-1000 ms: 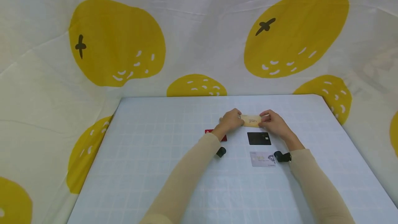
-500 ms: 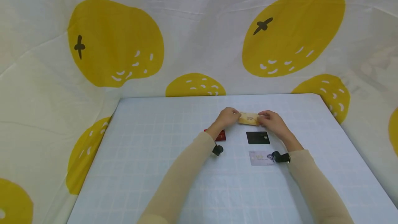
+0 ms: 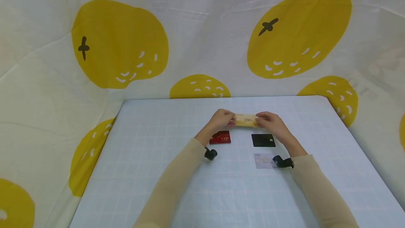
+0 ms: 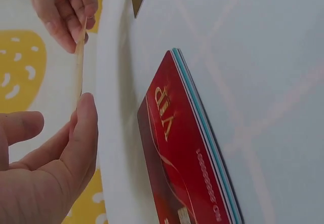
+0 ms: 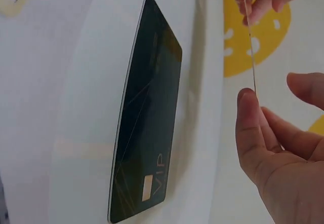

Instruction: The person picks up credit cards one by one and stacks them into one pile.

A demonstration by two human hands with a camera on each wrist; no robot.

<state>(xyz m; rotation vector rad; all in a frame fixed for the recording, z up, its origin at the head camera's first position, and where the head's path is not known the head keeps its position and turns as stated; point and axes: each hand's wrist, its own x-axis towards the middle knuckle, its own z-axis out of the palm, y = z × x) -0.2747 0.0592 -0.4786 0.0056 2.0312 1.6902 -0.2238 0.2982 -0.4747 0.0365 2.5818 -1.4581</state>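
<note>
Both hands hold a yellowish-gold card [image 3: 245, 119] up between them over the far part of the table. My left hand [image 3: 219, 120] pinches its left end, where a pinkish patch shows, and my right hand [image 3: 271, 122] pinches its right end. Seen from the left wrist, the card [image 4: 80, 69] is nearly edge-on, above table level. Just below the left hand lies a red VIP card [image 4: 174, 133] on top of a small stack, its chip near the lower end. A black VIP card [image 5: 147, 112] lies on the table, nearest to the right hand.
A pale silver card [image 3: 262, 161] lies nearer than the black one, its right part hidden behind the right wrist camera [image 3: 282, 162]. The left wrist camera [image 3: 210, 154] hangs over the table [image 3: 152, 133]. A patterned white cloth [image 3: 202, 45] stands behind the far edge.
Both hands have moved left with the gold card, from behind the black card toward the red stack. The left forearm has uncovered most of the red card; the silver card is more covered.
</note>
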